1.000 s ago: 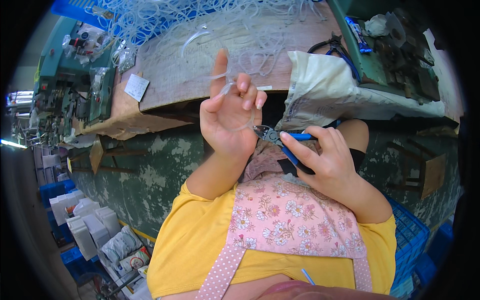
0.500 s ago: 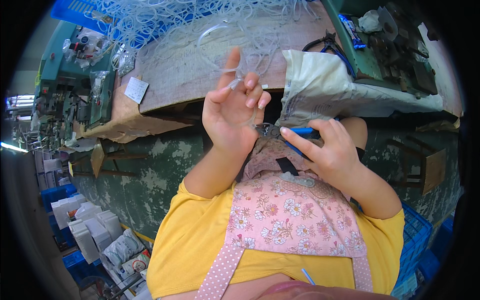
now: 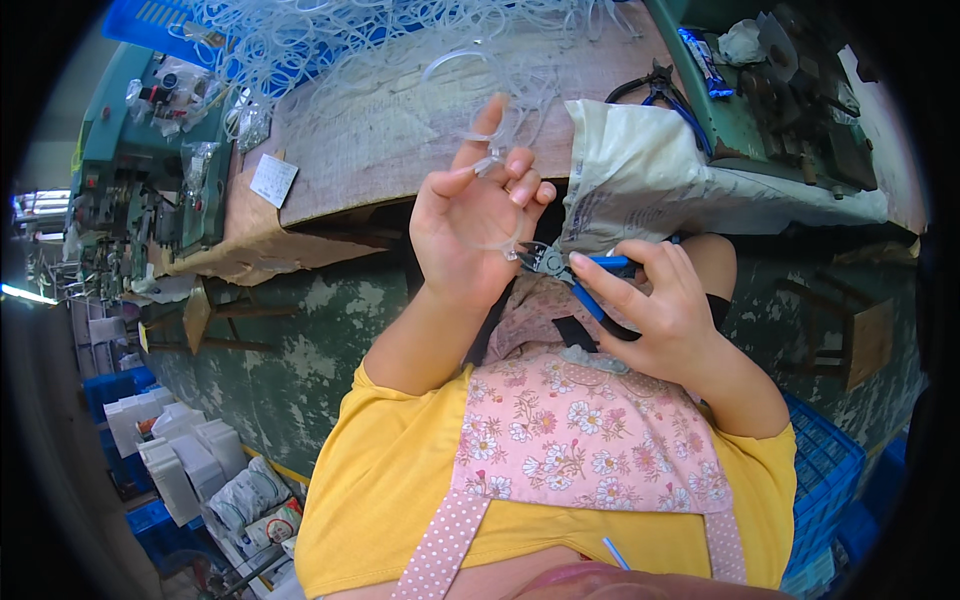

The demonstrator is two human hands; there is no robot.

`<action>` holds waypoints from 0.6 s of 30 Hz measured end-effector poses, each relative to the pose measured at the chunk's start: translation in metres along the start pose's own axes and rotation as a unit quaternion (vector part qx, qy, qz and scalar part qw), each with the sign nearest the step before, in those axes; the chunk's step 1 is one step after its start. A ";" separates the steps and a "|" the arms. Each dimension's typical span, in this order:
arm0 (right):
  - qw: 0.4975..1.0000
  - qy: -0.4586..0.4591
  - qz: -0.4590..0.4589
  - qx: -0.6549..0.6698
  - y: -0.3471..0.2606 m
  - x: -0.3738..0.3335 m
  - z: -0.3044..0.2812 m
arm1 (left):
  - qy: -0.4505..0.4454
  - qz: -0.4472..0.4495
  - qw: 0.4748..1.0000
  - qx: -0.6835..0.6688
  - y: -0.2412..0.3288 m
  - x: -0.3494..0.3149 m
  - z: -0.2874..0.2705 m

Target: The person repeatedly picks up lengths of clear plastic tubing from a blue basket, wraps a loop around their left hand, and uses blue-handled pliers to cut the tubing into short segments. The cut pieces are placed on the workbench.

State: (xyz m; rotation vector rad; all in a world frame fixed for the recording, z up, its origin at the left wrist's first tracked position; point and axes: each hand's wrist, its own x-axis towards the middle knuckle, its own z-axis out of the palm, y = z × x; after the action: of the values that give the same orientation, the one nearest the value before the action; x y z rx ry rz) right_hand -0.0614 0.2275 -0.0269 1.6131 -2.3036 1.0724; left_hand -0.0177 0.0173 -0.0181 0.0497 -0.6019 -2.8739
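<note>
My left hand [image 3: 465, 235], palm up with bent fingers, pinches a clear plastic tube [image 3: 463, 56] between thumb and fingers. Loops of the tube rise above the fingertips, and a thin part curves down across the palm. Wrapped around blue-handled side cutters [image 3: 548, 261] is my right hand [image 3: 665, 305]. Their handles are spread and the jaws point left, parted, right by a small clear piece [image 3: 512, 252] at the lower edge of my left palm. Whether the jaws touch that piece is hard to make out.
Across the worktable [image 3: 350, 140] lies a big tangle of clear tubing [image 3: 290, 50], partly over a blue crate [image 3: 140, 25]. A white sack [image 3: 625, 165] drapes over the front edge. Another pair of blue-handled pliers [image 3: 662, 95] rests behind it. Green machines flank both sides.
The cutters' handles have spread apart and their jaws have parted. My left hand has moved slightly to the right with the tube still pinched.
</note>
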 end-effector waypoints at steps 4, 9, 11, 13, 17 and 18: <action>1.000 -0.017 -0.003 -0.001 -0.005 -0.001 -0.003 | -0.040 0.047 0.998 0.019 0.000 -0.001 -0.003; 1.000 -0.020 0.007 0.009 -0.009 0.001 -0.002 | -0.043 0.107 0.993 0.035 -0.003 -0.005 -0.002; 1.000 -0.022 0.012 0.015 -0.009 0.001 0.000 | -0.043 0.126 0.990 0.043 -0.004 -0.006 -0.002; 0.999 -0.022 0.015 0.019 -0.010 0.000 0.002 | -0.046 0.140 0.988 0.046 -0.005 -0.007 -0.002; 0.999 -0.021 0.016 0.018 -0.010 -0.002 0.005 | -0.056 0.154 0.986 0.042 -0.005 -0.008 -0.002; 1.000 -0.014 0.008 0.004 -0.009 -0.002 0.007 | -0.055 0.154 0.986 0.042 -0.005 -0.008 -0.001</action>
State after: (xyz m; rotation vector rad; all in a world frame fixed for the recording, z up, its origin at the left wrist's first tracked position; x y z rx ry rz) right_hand -0.0513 0.2233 -0.0285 1.6255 -2.3370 1.0716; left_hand -0.0105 0.0231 -0.0211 -0.1761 -0.6844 -2.5633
